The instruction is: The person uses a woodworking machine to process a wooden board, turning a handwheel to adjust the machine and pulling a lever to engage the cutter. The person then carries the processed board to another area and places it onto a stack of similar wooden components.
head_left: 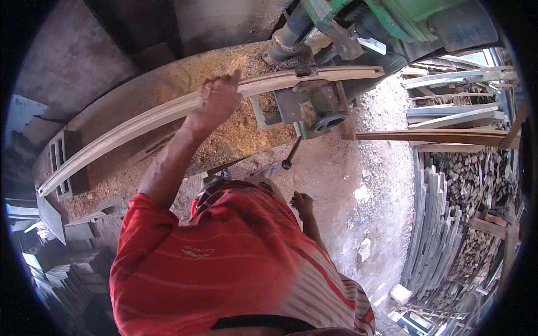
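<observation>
A long, pale wooden beam (140, 119) with a grooved edge lies across the machine table, its right end under the green machine's dark cutting head (287, 51). My left hand (219, 96) is closed over the beam just left of that head, fingers curled over its far side. A dark notch shows in the beam's top by the head. Low beside my body, my right hand (303, 204) hangs loosely open and holds nothing. Closest to it is a lever with a black knob (287, 164), with a gap between them. Below the beam sits a round handwheel (329, 122).
Shavings and sawdust (241, 147) cover the table and lie about the machine. The green machine body (392, 22) rises at the upper right. Stacked boards (431, 224) and a large pile of offcuts (476, 185) stand along the right. More boards (67, 280) lean at the lower left.
</observation>
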Demonstrator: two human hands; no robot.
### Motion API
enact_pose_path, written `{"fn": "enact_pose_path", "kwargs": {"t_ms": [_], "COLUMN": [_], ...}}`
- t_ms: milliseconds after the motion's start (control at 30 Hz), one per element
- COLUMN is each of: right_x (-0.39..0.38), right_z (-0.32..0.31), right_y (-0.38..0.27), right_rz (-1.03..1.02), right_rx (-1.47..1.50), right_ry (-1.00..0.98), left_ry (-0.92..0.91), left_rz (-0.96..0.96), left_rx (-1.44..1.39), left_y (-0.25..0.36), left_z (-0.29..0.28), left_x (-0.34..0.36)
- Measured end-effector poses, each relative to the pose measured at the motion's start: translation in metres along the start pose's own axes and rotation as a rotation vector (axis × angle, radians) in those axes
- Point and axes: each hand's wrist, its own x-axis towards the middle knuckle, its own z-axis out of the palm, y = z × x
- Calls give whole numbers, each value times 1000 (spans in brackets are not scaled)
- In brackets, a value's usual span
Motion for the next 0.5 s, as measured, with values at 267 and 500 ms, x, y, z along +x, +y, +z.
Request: {"fn": "enact_pose_path", "kwargs": {"t_ms": [267, 500], "right_x": [16, -31], "right_z": [-5, 1], "right_y": [-60, -176], "right_rz": [-329, -776], "right_rx": [83, -66], "right_ry": [237, 611], "left_ry": [185, 209], "left_rz": [58, -8], "left_rx": [-161, -183], "left_y": [-87, -181], "left_z": [-22, -35], "left_x": [-69, -135]}}
